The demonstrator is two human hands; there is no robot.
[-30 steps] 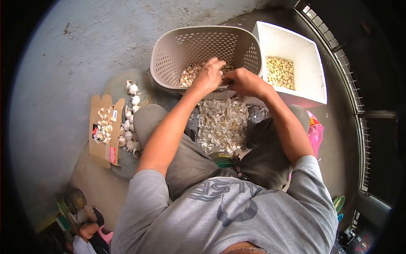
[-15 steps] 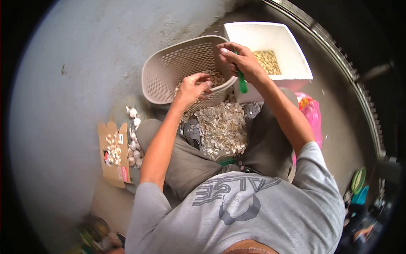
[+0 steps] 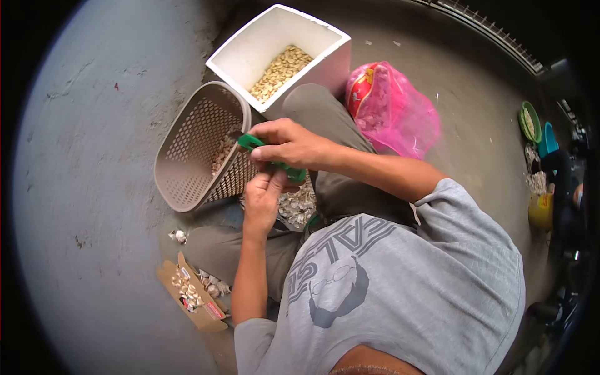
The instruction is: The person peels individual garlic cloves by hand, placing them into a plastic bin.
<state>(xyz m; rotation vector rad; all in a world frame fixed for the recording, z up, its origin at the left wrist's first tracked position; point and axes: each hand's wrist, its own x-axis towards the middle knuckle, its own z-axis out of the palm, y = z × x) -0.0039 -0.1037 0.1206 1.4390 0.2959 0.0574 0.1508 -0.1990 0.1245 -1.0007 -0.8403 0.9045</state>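
My right hand [image 3: 289,145] is closed around a green-handled knife [image 3: 251,142]. Its short dark blade end points left, toward the basket. Just below, my left hand [image 3: 262,197] has thumb and fingers pinched together near the knife's lower end; whatever they hold is hidden. Both hands are above my lap, beside the rim of a beige perforated basket [image 3: 187,134] with garlic cloves [image 3: 223,155] in it. Under my hands, a heap of garlic skins [image 3: 297,206] shows between my legs.
Behind the basket stands a white foam box [image 3: 234,59] with peeled cloves [image 3: 281,70]. A pink bag [image 3: 400,112] lies to the right. At the left, a cardboard box [image 3: 209,317] holds cloves, with garlic bulbs [image 3: 214,284] beside it. Green and blue basins [image 3: 530,122] sit far right.
My view has turned right. My hands have left the basket's opening and come close together nearer my body, the left now pinched beside the knife.
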